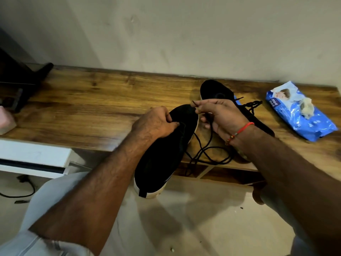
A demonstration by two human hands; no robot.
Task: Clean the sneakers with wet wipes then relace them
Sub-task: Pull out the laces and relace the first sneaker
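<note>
Black fabric sneaker [162, 154] gripped by left hand [156, 124], right hand [221, 115] fingers pinching thin lace [206, 145] (cord-like, looping), wooden table [92, 100].

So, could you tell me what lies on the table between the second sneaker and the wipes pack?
In the head view, only bare wood of the table shows between the second sneaker and the wipes pack.

Bare forearms — red thread bracelet [239, 131] on right wrist, pale trousers [46, 196].
</note>
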